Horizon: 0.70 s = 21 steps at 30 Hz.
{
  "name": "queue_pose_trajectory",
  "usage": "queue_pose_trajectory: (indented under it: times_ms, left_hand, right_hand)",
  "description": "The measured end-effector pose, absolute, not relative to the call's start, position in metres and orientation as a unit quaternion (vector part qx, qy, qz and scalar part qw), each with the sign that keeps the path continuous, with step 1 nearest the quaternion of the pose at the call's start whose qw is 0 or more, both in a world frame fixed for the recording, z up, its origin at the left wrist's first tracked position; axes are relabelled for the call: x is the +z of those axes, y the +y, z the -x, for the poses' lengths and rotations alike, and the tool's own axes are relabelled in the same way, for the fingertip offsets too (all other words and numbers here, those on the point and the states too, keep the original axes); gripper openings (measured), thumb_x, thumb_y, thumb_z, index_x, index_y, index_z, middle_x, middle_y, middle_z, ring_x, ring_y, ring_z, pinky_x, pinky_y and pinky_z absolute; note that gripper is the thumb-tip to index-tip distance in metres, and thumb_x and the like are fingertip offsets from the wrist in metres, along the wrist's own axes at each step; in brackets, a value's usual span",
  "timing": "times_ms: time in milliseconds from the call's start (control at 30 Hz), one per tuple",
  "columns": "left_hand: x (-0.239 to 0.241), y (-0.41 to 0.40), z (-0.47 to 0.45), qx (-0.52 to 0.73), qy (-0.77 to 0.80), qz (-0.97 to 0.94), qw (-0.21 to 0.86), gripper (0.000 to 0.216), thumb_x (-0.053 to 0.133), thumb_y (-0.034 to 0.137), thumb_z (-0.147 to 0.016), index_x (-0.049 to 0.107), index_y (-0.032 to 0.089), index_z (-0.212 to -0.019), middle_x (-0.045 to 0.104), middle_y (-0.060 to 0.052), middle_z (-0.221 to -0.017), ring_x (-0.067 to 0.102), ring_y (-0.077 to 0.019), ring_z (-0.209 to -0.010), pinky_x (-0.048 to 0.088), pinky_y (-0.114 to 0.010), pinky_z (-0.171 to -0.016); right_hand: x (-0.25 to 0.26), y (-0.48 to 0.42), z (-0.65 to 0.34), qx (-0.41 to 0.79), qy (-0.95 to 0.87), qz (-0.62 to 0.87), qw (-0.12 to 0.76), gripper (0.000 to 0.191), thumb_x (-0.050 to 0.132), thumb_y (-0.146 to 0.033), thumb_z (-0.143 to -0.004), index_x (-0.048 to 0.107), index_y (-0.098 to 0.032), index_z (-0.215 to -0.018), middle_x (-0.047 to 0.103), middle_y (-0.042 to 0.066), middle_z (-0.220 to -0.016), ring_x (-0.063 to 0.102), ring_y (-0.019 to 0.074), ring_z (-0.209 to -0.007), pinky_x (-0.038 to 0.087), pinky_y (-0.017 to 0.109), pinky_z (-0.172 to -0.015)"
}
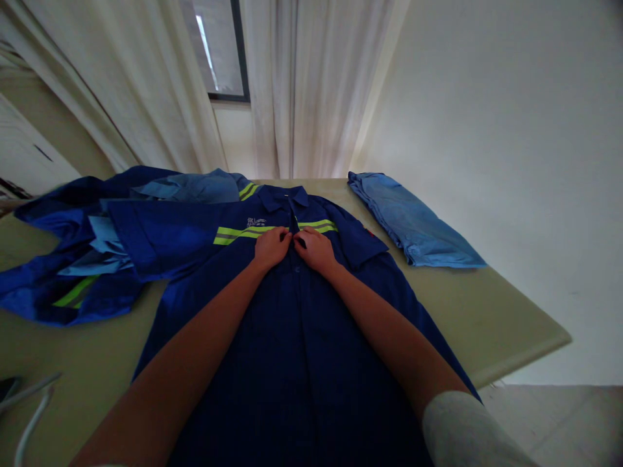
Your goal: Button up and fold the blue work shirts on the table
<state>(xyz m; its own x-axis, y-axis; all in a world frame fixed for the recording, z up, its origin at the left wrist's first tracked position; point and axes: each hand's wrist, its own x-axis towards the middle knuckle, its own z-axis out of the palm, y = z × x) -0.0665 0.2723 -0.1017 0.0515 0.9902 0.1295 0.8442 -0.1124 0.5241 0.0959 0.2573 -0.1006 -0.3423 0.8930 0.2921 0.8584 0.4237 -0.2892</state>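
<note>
A dark blue work shirt (292,350) with a yellow-green reflective chest stripe lies flat, front up, on a pale green table (511,311). Both my hands rest on its chest just below the stripe, at the button placket. My left hand (270,248) has its fingers curled and pinches the left edge of the placket. My right hand (316,249) pinches the right edge, its fingers closed. The two hands nearly touch at the shirt's centre line. The collar lies beyond them, toward the curtains.
A heap of dark and light blue garments (97,246) with reflective stripes lies on the table's left. A folded light blue garment (413,224) sits at the far right. White curtains (302,84) hang behind. White cords (29,402) lie at the near left edge.
</note>
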Motion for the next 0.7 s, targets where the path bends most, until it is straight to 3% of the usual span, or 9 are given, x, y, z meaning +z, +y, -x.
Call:
queue_pose_trajectory:
  times_ms: [233, 500, 700]
  left_hand:
    - [-0.1018, 0.2721, 0.0680, 0.240, 0.649, -0.701, 0.170, 0.027, 0.051, 0.037, -0.104, 0.074, 0.024, -0.109, 0.077, -0.008, -0.115, 0.070, -0.0269, -0.110, 0.049, -0.036, -0.094]
    - [-0.1042, 0.2728, 0.0695, 0.275, 0.624, -0.709, 0.181, 0.027, 0.052, 0.038, -0.104, 0.075, 0.026, -0.112, 0.077, -0.005, -0.120, 0.069, -0.0253, -0.111, 0.050, -0.035, -0.096]
    - [-0.1075, 0.2749, 0.0725, 0.275, 0.589, -0.736, 0.192, 0.036, 0.053, 0.016, -0.099, 0.073, 0.027, -0.126, 0.075, -0.003, -0.130, 0.067, -0.0232, -0.121, 0.048, -0.035, -0.106]
  right_hand:
    - [-0.1023, 0.2650, -0.1017, 0.082, -0.836, 0.494, 0.226, 0.028, 0.050, -0.029, -0.109, 0.076, -0.023, -0.116, 0.069, 0.006, -0.117, 0.064, 0.0192, -0.107, 0.047, 0.028, -0.096]
    - [-0.1011, 0.2628, -0.0997, 0.079, -0.797, 0.543, 0.255, 0.024, 0.056, -0.037, -0.107, 0.076, -0.023, -0.108, 0.070, 0.005, -0.115, 0.065, 0.0202, -0.103, 0.048, 0.030, -0.093]
    - [-0.1059, 0.2674, -0.1026, 0.074, -0.760, 0.588, 0.268, 0.023, 0.059, -0.041, -0.104, 0.073, -0.023, -0.102, 0.068, 0.006, -0.110, 0.064, 0.0217, -0.100, 0.048, 0.034, -0.093]
